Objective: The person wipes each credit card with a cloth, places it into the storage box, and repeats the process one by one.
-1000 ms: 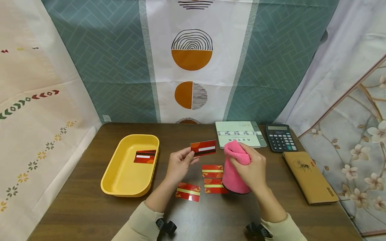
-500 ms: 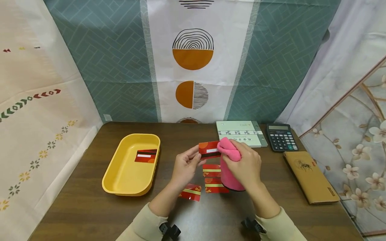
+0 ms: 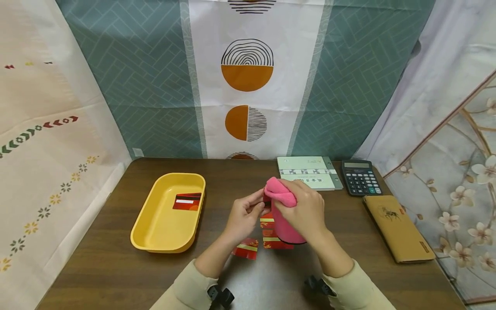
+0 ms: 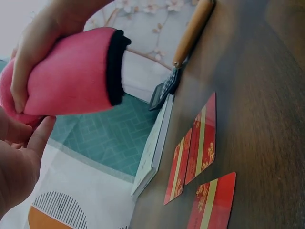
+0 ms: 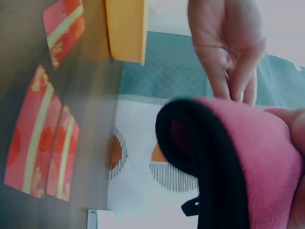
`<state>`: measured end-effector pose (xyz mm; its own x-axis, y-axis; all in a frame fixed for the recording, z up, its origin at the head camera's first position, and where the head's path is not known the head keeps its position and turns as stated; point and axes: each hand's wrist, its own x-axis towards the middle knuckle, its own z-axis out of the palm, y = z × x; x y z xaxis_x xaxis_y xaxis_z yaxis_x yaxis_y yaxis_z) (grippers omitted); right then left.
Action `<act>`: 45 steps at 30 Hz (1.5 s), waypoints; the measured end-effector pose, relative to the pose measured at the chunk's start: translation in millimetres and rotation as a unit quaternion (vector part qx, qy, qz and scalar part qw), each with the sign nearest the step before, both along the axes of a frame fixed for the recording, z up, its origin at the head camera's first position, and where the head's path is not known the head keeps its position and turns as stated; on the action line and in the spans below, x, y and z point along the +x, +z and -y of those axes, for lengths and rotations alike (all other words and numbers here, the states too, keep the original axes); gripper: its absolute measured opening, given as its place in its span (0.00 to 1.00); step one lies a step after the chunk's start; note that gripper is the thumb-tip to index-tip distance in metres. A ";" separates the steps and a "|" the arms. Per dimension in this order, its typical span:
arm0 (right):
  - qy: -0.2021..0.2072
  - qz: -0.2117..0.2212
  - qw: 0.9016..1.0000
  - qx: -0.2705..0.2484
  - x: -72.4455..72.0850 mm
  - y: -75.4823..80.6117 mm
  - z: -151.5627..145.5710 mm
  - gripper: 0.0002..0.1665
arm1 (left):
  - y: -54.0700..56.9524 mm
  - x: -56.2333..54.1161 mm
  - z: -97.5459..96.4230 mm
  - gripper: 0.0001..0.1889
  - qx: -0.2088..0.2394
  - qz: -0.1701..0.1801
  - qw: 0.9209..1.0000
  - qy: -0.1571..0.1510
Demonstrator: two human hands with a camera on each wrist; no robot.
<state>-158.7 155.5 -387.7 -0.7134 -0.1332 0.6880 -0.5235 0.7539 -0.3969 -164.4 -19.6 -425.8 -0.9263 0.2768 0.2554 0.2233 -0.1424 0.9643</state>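
In the head view my left hand (image 3: 244, 216) pinches one end of a red card (image 3: 266, 200) above the table. My right hand (image 3: 308, 209) grips a pink cloth (image 3: 286, 221) with a black edge, its top folded over the card's other end. Most of that card is hidden by cloth and fingers. Below, red cards with a yellow stripe lie on the table: one (image 3: 246, 249) nearer the left forearm, another (image 3: 277, 242) partly beneath the hanging cloth. The left wrist view shows the left fingertips (image 4: 42, 136) touching the cloth (image 4: 71, 76).
A yellow tray (image 3: 160, 226) stands at the left with red cards (image 3: 187, 201) overlapping inside it. Toward the back right are a pale green booklet (image 3: 306, 165), a black calculator (image 3: 361, 178) and a tan notebook (image 3: 399, 228). Patterned curtains hang behind the brown table (image 3: 97, 258).
The left hand has brought the card rightward while the right hand has moved the cloth leftward onto it. The card, fully exposed a second ago, is now mostly covered.
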 end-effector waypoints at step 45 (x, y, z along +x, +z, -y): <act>-0.072 -0.038 0.995 -0.057 -3.8 -21.0 -15.4 0.26 | -4.0 2.1 -3.2 0.21 0.014 -0.025 0.998 0.052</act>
